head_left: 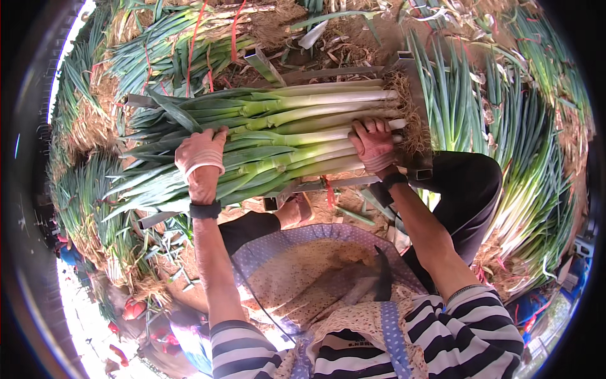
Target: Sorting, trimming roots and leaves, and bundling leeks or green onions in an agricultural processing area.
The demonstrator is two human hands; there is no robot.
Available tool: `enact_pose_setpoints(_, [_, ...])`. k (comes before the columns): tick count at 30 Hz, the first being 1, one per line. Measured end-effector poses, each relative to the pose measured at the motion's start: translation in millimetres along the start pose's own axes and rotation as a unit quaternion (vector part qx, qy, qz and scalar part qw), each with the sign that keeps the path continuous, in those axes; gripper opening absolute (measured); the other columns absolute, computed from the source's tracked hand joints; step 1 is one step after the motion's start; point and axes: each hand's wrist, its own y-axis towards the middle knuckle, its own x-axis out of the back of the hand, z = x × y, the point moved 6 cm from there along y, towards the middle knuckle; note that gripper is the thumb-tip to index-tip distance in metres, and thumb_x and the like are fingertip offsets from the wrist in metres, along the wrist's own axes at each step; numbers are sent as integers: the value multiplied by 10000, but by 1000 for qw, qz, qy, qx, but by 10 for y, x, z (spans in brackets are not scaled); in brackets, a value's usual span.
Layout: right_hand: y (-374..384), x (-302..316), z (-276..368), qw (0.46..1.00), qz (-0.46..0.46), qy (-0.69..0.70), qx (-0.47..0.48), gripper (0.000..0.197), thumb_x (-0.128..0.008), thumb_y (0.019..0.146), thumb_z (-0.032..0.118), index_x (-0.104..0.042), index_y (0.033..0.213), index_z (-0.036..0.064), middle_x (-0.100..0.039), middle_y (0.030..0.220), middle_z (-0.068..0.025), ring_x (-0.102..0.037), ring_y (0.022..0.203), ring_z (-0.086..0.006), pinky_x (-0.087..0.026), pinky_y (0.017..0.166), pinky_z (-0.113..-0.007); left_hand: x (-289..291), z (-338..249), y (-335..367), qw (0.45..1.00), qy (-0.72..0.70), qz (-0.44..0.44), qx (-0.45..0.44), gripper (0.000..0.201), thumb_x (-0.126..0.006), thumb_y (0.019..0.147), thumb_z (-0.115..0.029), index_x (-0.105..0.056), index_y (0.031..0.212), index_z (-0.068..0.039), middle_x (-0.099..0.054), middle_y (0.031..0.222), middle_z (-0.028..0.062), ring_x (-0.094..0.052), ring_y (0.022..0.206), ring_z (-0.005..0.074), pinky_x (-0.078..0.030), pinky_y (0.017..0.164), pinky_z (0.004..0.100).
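Observation:
A row of large green onions [284, 129] lies side by side across a metal frame, with green leaves to the left and white stalks and roots to the right. My left hand [201, 153], in a pale fingerless glove, is closed over the leaves near their middle. Over the white stalks close to the roots [413, 120] rests my right hand [374, 144], in a reddish glove, its fingers curled down around them. The undersides of both hands are hidden.
Bundles of green onions tied with red string [193, 44] lie at the far left. More piles [524, 164] cover the ground on the right. A metal plate [416, 82] stands at the root end. My knee [467, 196] is close to the frame's right corner.

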Motion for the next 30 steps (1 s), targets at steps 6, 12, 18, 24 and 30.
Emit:
enact_pose_setpoints(6, [-2, 5, -17, 1000, 7, 12, -6, 221, -522, 790, 294, -567, 931, 129, -508, 899, -68, -476, 908, -241, -372, 870, -391, 106, -48, -69, 967, 60, -221, -112, 401, -616, 740, -490, -703, 779, -100, -615, 1086, 87, -539, 961, 325, -399, 891, 451])
enact_pose_setpoints(12, [-7, -11, -36, 998, 51, 8, -21, 256, -547, 791, 337, -568, 931, 123, -501, 888, -66, -470, 885, -240, -368, 864, -404, -182, 136, 91, 982, -165, 91, -28, 331, -563, 789, -392, -655, 1026, -179, -571, 1188, 105, -573, 998, 372, -434, 859, 468])
enact_pose_setpoints(18, [-162, -134, -76, 999, 16, 35, -30, 205, -544, 780, 329, -523, 850, 138, -444, 800, -66, -449, 803, -244, -372, 778, -399, -313, 15, 106, 989, -43, 144, 2, 420, -485, 851, -468, -648, 1036, -128, -576, 1159, 169, -562, 1018, 372, -443, 843, 445])
enact_pose_setpoints(24, [-39, -7, -94, 997, -57, 43, -2, 288, -538, 765, 405, -534, 854, 131, -489, 856, -62, -476, 886, -234, -361, 852, -408, -152, -333, -74, 981, 37, -57, -182, 554, -471, 856, -545, -498, 1266, -173, -494, 1288, 124, -459, 1178, 324, -393, 932, 455])
enact_pose_setpoints(30, [-35, -130, -139, 996, 38, 40, -64, 359, -594, 759, 397, -577, 1004, 134, -491, 899, -74, -465, 886, -246, -369, 843, -422, -752, -710, -155, 944, 132, -114, -279, 587, -410, 877, -574, -409, 1342, -217, -464, 1313, 80, -416, 1224, 281, -381, 962, 448])
